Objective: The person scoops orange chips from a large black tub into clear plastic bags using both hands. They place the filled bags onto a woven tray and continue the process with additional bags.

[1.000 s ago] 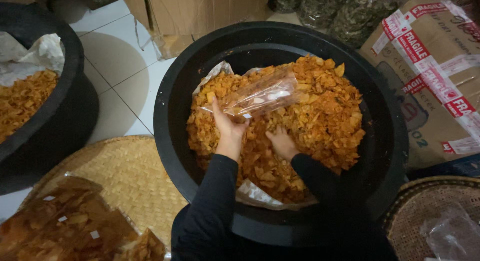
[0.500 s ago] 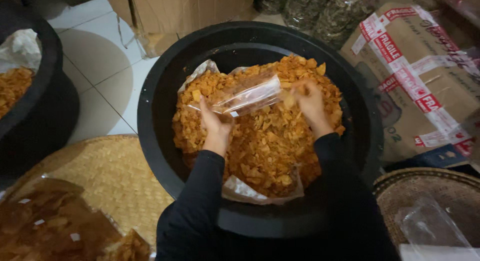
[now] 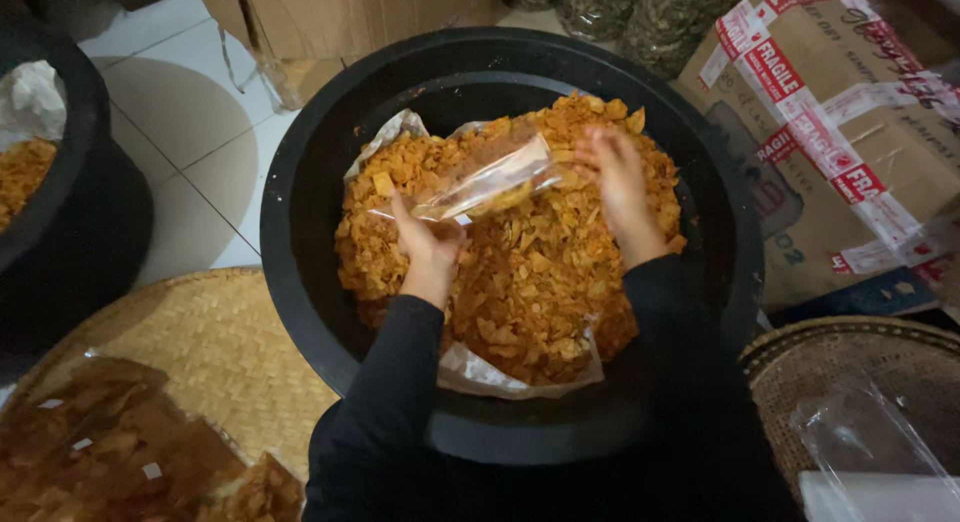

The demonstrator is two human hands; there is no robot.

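A clear bag (image 3: 487, 177) is held by its lower end in the left hand (image 3: 428, 244), fingers closed around the plastic, its mouth turned toward the right and tilted over the chips (image 3: 540, 272) heaped in the black tub (image 3: 300, 252). The right hand (image 3: 615, 177) is raised at the bag's mouth, fingers loosely curled and blurred; whether chips are pinched in them cannot be told. A second ago that hand was buried in the heap near the body; half a second ago it was already brought up to the opening, and it has barely shifted since, so a handful seems to be going in. A few chips are now seen inside the bag, which stays mostly empty. Filled bags (image 3: 110, 442) lie on a woven tray (image 3: 230, 342) to the left, and a taped carton (image 3: 850, 132) stands to the right.
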